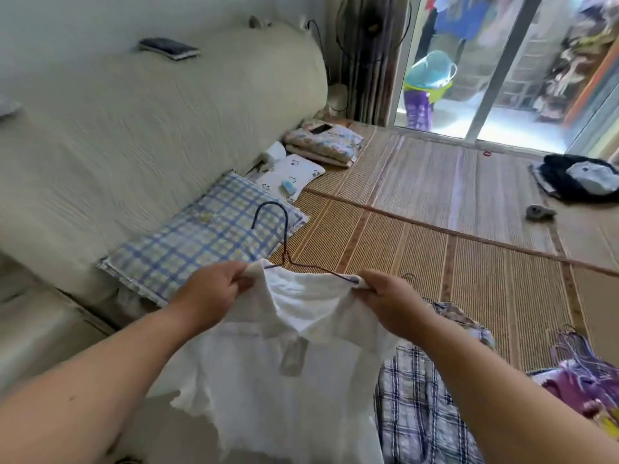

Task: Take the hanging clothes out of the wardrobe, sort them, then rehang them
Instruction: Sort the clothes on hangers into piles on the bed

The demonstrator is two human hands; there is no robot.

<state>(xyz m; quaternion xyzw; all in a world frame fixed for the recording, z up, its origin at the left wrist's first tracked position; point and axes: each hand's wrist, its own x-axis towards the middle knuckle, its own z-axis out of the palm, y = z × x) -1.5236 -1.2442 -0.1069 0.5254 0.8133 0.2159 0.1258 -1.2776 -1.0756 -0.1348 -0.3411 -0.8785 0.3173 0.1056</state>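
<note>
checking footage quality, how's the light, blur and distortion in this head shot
Head view: daylight from the glass door blows out the floor outside; wide-angle lens bows the sofa back; soft motion blur throughout; the white shirt, gripped by the left hand and right hand, is near overexposed, its weave hardly readable.

A home bedroom or living room. Woven mats [418, 229] cover the floor beside a covered sofa [134, 128], with pillows [201, 242] and folded bedding [326, 144]. A sliding glass door [502, 68] shows hanging laundry [462, 18] outside.
</note>
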